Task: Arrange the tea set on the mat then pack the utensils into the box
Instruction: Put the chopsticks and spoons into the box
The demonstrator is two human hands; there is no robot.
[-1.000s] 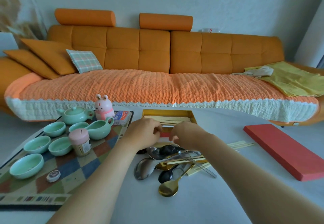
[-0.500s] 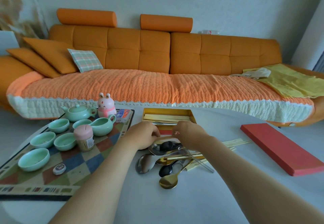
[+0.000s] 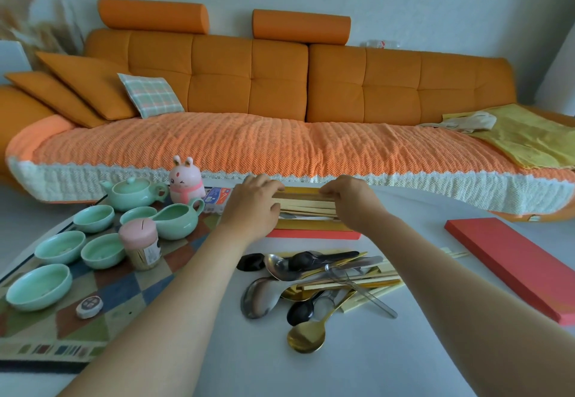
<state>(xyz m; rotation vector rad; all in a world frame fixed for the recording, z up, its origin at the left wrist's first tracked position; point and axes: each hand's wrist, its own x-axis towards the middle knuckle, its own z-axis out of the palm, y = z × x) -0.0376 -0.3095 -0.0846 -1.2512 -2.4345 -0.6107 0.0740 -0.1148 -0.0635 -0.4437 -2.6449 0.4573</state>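
Note:
The open box (image 3: 311,234), gold inside with a red outer wall, lies at the table's far middle with pale chopsticks (image 3: 306,202) in it. My left hand (image 3: 253,207) and my right hand (image 3: 350,202) are over the box, each pinching one end of the chopstick bundle. A pile of utensils (image 3: 314,284) (silver, black and gold spoons, more chopsticks) lies in front of the box. On the checkered mat (image 3: 124,300) at left stand the mint teapot (image 3: 132,193), pitcher (image 3: 177,219) and several mint cups (image 3: 39,286).
The red box lid (image 3: 516,269) lies at the right. A pink rabbit figure (image 3: 185,182), a pink-capped jar (image 3: 141,247), a small round tin (image 3: 89,305) and a card pack (image 3: 217,197) sit on or by the mat. An orange sofa runs behind the table.
Both hands moved away from the utensil pile, forward over the box, and spread apart to the ends of the chopsticks lying in it.

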